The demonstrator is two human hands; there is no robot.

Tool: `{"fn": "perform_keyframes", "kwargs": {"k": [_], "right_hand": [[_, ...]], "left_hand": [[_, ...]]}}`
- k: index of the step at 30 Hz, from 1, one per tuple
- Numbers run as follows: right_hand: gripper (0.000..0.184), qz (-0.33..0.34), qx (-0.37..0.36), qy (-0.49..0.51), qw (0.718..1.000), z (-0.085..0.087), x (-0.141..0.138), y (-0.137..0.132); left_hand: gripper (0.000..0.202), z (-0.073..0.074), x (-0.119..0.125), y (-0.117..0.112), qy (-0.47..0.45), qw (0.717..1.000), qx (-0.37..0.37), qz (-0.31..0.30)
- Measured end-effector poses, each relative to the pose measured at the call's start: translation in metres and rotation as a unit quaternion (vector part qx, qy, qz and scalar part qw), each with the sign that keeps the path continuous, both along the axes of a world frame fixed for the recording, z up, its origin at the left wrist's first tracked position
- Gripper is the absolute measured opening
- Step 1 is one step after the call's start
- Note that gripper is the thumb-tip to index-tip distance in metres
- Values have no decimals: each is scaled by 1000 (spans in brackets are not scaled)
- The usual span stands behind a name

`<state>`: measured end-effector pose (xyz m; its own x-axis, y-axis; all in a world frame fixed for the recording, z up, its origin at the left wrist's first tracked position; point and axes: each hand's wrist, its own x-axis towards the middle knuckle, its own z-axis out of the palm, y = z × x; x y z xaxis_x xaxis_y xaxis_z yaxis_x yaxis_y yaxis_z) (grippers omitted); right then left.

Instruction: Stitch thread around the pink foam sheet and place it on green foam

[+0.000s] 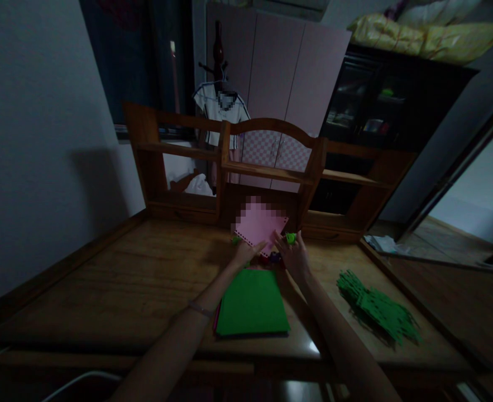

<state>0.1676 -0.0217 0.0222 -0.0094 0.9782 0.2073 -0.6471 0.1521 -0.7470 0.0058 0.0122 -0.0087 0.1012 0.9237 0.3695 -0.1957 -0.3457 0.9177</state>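
One green stack (252,304) near pink sheet (263,224)

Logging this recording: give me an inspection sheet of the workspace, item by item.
Surface: wooden desk, shiny near its front edge.
Job's things: pink sheet, holes along its edges; green stack nearer the camera.
Clutter: fringed green paper at right.
Hands: left hand grips pink sheet; right hand at its right edge, small green item by the fingers.
Cables: white cord, lower left.
Surroundings: shelf unit at the desk's back; shirt hanging behind; dim light.
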Motion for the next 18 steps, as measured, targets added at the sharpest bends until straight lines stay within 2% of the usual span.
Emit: {"fn": "perform_keyframes", "kwargs": {"k": [2, 8, 14, 18], "right_hand": [[38, 6, 1, -1, 1000, 0, 0, 0], [35, 33, -5, 34, 999, -1, 1, 0], [36, 41, -19, 31, 999, 0, 1, -1], [34, 22, -35, 21, 999, 3, -1, -2]], "left_hand": [[58, -2, 1, 0, 17, 1000, 3, -4], [59, -4, 1, 0, 35, 997, -65, 8], [59, -5, 0, 0, 51, 996, -73, 31], [52, -4, 0, 0, 63, 995, -64, 32]]}}
